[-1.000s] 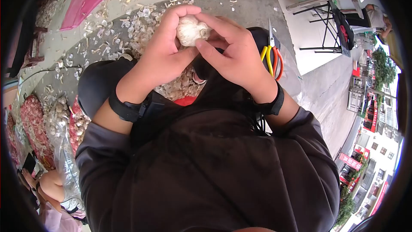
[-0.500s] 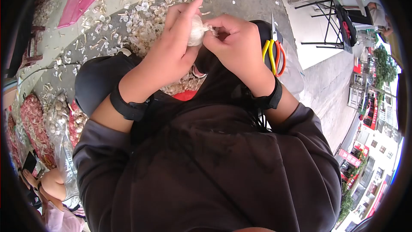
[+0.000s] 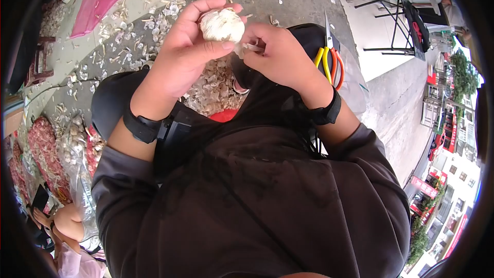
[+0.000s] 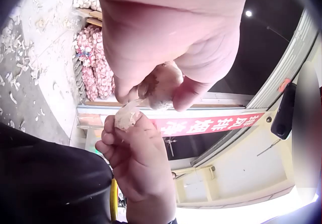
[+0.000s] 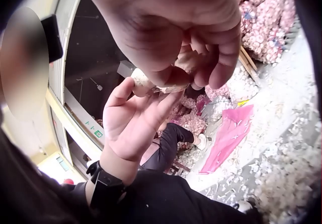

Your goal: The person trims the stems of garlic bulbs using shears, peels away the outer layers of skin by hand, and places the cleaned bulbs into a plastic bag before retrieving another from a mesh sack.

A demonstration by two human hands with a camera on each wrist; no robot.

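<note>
A whitish garlic bulb point(image 3: 222, 25) rests in the left hand point(image 3: 180, 54), its fingers curled behind the bulb and the thumb across its lower side. Close beside it, the right hand point(image 3: 285, 59) pinches a piece of thin pale skin point(image 3: 251, 47) between thumb and fingers. In the left wrist view the bulb point(image 4: 165, 85) shows under the left hand point(image 4: 173, 38), and the skin point(image 4: 128, 117) lies at the fingertips of the right hand point(image 4: 143, 163). The right wrist view has the bulb point(image 5: 142, 82) partly hidden by the right hand point(image 5: 176, 27).
Scissors point(image 3: 328, 56) with yellow and orange handles lie by the right thigh. Garlic peelings point(image 3: 211, 90) cover the ground between and beyond the legs. A pink sheet point(image 3: 105, 0) lies at upper left, mesh sacks point(image 3: 46, 146) at left, near another person point(image 3: 69, 224). A folding stand point(image 3: 396, 25) is at upper right.
The left hand has turned, bringing the bulb into fuller view, and moved a little left. The right hand has come away from the bulb with pale skin in its fingers.
</note>
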